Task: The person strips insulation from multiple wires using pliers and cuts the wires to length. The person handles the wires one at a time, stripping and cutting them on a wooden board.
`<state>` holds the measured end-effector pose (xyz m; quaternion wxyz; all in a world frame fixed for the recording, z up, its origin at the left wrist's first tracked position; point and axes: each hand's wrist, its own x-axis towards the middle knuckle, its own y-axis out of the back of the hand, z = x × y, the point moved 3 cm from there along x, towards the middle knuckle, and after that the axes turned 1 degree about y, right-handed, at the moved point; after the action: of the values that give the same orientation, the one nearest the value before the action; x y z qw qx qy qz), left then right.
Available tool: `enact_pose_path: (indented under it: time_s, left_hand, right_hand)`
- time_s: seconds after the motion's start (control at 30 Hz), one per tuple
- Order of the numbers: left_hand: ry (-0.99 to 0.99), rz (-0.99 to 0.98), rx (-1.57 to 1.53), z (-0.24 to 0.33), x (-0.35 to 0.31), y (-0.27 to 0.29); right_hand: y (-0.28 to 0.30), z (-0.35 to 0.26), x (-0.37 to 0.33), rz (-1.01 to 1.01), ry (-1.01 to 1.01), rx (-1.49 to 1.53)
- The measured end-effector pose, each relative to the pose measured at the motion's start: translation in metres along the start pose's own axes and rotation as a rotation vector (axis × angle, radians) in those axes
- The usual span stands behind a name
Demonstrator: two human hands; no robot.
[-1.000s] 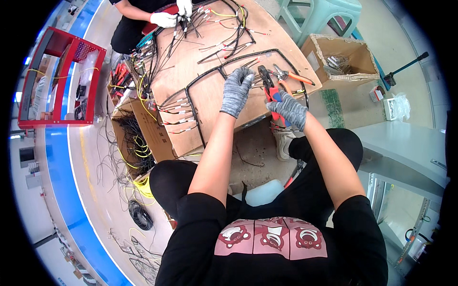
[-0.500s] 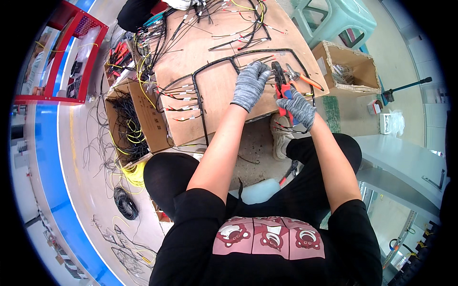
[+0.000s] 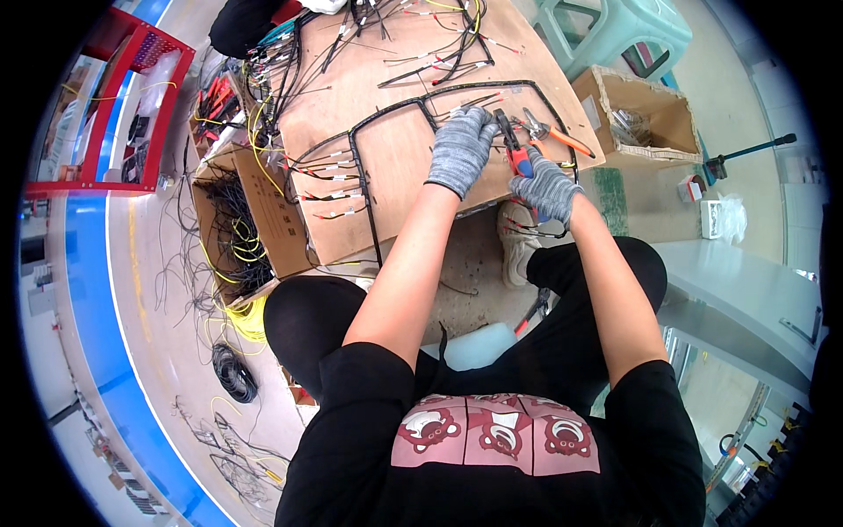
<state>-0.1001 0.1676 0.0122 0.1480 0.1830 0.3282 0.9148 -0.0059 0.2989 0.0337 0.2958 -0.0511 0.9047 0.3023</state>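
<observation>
A black taped wire harness (image 3: 355, 149) lies across the wooden board, with short red-tipped and black leads branching off it. My left hand (image 3: 461, 151), in a grey knit glove, rests over the harness with its fingers pinched together. Thin leads pass close to those fingers, but what they grip is hidden. In my right hand (image 3: 548, 188), gloved the same way, are pliers (image 3: 516, 156) with red and blue handles. Their dark jaws point away from me, close beside my left fingertips. A tool with orange handles (image 3: 569, 140) lies just right of the pliers.
More wire bundles (image 3: 439, 66) spread over the far part of the board (image 3: 325, 237). Cardboard boxes stand on both sides, one full of black wires (image 3: 233, 228), one at the right (image 3: 650, 140). A green stool (image 3: 615, 35) stands at far right; another person's dark-clothed part (image 3: 239, 26) is at far left.
My right hand has closed further around the pliers, whose handles were more spread and visible before. Both hands stay near the same spot, and the whole view has shifted slightly.
</observation>
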Motion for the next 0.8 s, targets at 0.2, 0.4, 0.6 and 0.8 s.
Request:
enact_pose_path:
  time_s: [0.2,0.4,0.6,0.8]
  left_hand:
    - [-0.035,0.034,0.009,0.000,0.001,0.002]
    - [-0.041,0.041,0.024,-0.001,0.001,-0.004]
    - [-0.079,0.044,0.002,0.006,0.006,-0.006]
    - [-0.035,0.050,-0.107,0.007,0.006,-0.004]
  right_hand:
    - [-0.005,0.002,0.006,0.217,0.154,-0.172]
    - [-0.010,0.007,0.015,0.306,0.171,-0.212]
    - [0.004,0.024,0.015,0.352,0.188,-0.099]
    - [0.033,0.049,0.010,0.323,0.270,0.725]
